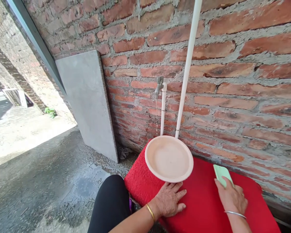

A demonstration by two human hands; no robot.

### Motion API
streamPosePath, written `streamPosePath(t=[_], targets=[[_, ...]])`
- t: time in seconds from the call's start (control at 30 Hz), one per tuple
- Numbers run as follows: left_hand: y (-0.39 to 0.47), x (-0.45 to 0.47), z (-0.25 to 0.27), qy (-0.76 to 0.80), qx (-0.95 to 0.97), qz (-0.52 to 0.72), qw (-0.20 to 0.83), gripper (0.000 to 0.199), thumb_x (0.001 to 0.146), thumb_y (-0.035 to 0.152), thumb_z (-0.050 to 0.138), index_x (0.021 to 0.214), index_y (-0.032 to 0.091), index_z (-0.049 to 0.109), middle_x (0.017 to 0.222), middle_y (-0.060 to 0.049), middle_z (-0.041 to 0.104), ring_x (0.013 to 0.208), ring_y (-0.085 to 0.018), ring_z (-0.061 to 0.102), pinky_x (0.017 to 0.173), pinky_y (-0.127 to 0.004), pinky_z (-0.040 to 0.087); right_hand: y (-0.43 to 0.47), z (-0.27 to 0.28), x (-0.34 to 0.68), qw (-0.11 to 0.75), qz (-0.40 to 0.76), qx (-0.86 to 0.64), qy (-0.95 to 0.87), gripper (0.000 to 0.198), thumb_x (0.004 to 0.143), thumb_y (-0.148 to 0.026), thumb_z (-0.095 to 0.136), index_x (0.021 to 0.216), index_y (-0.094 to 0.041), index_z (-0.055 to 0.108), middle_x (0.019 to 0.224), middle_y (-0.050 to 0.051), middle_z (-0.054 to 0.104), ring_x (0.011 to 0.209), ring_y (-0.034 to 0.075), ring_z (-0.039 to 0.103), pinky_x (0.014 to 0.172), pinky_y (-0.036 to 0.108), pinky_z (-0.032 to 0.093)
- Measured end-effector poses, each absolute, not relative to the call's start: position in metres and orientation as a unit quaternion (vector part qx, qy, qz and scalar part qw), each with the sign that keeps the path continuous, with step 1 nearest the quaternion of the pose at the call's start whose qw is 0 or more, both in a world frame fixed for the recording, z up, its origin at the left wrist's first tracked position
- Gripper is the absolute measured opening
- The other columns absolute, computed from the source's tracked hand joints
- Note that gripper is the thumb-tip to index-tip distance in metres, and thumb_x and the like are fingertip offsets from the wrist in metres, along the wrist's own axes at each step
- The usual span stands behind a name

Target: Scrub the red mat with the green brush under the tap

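A pale peach plastic basin stands on a bright red cloth. My left hand lies palm down on the cloth at the basin's near edge. Its fingers are spread, the fingertips at or just under the rim, and it grips nothing. To the right, my right hand is closed around a light green, flat, round-cornered block. Its underside is hidden, so its kind cannot be told. The block is held low over the cloth, apart from the basin.
Behind the basin, a metal tap on a white pipe lets out a thin stream. A taller white pipe runs up the brick wall. A grey slab leans at left above wet concrete. My black-clad knee is beside the cloth.
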State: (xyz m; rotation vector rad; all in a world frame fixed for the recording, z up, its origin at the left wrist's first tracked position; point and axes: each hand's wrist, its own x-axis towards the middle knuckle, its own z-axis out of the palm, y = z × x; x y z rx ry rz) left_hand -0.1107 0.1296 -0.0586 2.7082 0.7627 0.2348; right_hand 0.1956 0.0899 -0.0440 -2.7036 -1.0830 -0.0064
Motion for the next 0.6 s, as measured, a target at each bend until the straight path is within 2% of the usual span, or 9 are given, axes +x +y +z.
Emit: streamPosePath(t=[0.1, 0.23, 0.4, 0.6], targets=[[0.131, -0.111, -0.059, 0.265, 0.947, 0.08, 0.161, 0.067, 0.101, 0.066, 0.03, 0.154, 0.027, 0.045, 0.162, -0.01, 0.04, 0.149, -0.029, 0.037, 0.122, -0.048, 0.028, 0.074, -0.05, 0.214, 0.147, -0.021, -0.934, -0.325, 0.068, 0.098, -0.063, 0.033, 0.139, -0.018, 0.063, 0.101, 0.025, 0.064, 0.095, 0.039, 0.064, 0.071, 0.046, 0.047], [0.132, -0.113, -0.067, 0.268, 0.947, 0.084, 0.154, 0.067, 0.101, 0.066, 0.028, 0.154, 0.028, 0.045, 0.163, -0.008, 0.039, 0.15, -0.028, 0.035, 0.123, -0.047, 0.026, 0.076, -0.057, 0.149, 0.193, -0.052, -0.872, -0.446, 0.049, 0.097, -0.051, 0.047, 0.129, -0.021, 0.068, 0.109, 0.018, 0.064, 0.102, 0.033, 0.063, 0.079, 0.041, 0.049], [0.133, -0.113, -0.076, 0.268, 0.951, 0.098, 0.119, 0.061, 0.101, 0.063, 0.037, 0.152, 0.031, 0.048, 0.162, -0.005, 0.041, 0.148, -0.027, 0.038, 0.123, -0.045, 0.027, 0.079, -0.065, 0.097, 0.141, -0.053, -0.826, -0.544, 0.037, 0.097, -0.04, 0.053, 0.129, -0.026, 0.067, 0.11, 0.011, 0.064, 0.101, 0.025, 0.064, 0.087, 0.037, 0.048], [0.132, -0.112, -0.082, 0.263, 0.954, 0.109, 0.096, 0.058, 0.1, 0.058, 0.044, 0.152, 0.031, 0.049, 0.16, -0.005, 0.044, 0.143, -0.026, 0.044, 0.122, -0.044, 0.029, 0.031, -0.06, 0.187, 0.091, -0.072, -0.924, -0.364, 0.049, 0.1, -0.051, 0.046, 0.136, -0.022, 0.063, 0.104, 0.014, 0.063, 0.095, 0.029, 0.063, 0.077, 0.039, 0.048]])
